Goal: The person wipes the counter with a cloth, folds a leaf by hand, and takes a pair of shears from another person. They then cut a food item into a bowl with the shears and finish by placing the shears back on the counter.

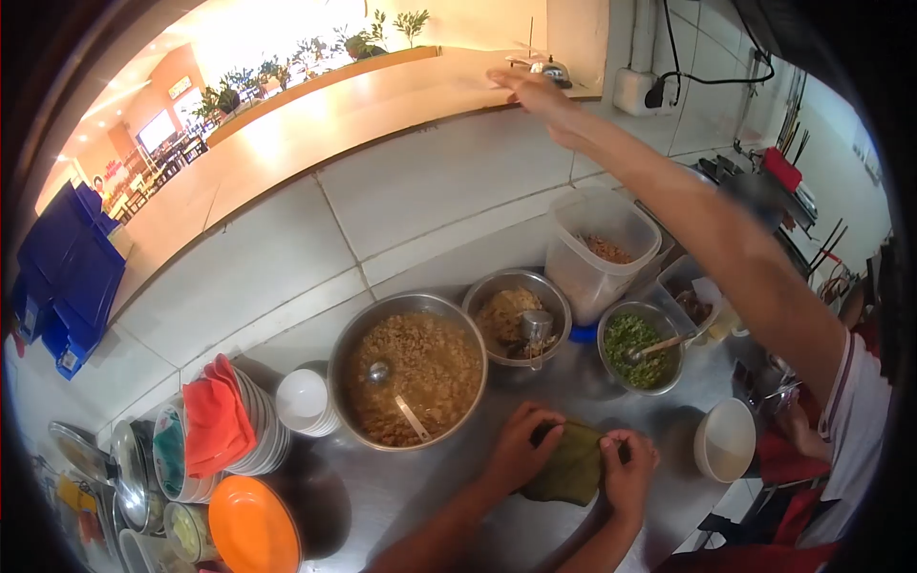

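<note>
An olive-green cloth (565, 468) is stretched between my two hands, just above the steel counter. My left hand (522, 441) grips its left upper edge, the fingers curled in a pinch. On the other side, my right hand (627, 470) pinches the right upper corner. Close beyond my hands stand a large steel bowl (336, 368) of brown minced food with a ladle (411, 420) in it, a smaller steel bowl (470, 304) with a metal scoop (537, 327), and a bowl of chopped greens (626, 336) with a spoon.
A co-worker's arm (669, 196) reaches from the right over the counter to the ledge (382, 91). At left are stacked bowls with a red cloth (220, 411), an orange plate (250, 525) and small white bowls (304, 396). A plastic tub (592, 267) and a pale bowl (724, 439) stand right.
</note>
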`<state>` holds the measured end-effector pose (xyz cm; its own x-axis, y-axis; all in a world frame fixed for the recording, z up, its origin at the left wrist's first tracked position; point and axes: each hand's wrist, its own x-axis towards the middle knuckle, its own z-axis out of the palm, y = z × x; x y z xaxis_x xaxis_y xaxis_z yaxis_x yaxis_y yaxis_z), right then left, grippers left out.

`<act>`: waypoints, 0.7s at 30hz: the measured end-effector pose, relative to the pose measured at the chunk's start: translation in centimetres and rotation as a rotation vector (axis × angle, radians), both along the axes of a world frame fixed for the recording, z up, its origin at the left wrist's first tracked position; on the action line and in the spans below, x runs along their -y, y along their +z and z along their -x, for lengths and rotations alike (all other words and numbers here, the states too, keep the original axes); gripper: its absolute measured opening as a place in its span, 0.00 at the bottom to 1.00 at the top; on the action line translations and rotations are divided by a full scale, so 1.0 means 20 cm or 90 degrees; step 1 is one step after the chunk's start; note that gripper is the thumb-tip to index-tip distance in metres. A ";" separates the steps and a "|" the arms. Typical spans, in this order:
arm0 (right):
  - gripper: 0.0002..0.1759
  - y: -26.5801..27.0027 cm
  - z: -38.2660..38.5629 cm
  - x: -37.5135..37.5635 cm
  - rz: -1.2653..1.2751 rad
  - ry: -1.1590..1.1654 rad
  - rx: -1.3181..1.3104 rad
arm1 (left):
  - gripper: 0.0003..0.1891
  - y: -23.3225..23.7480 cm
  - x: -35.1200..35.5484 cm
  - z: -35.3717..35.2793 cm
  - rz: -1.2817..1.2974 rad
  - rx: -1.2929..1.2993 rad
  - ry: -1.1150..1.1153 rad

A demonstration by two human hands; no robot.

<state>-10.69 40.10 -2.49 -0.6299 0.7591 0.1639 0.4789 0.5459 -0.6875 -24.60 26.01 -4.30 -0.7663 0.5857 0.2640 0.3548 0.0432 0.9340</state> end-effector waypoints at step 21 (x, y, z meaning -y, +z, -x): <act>0.08 -0.06 -0.05 -0.01 0.339 0.096 -0.302 | 0.06 0.03 0.02 0.00 -0.074 0.216 -0.009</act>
<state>-9.73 40.37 -3.79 -0.6865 0.7230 0.0774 0.0097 0.1155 -0.9933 -24.63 25.71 -3.63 -0.8137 0.5781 0.0607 0.0229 -0.0725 0.9971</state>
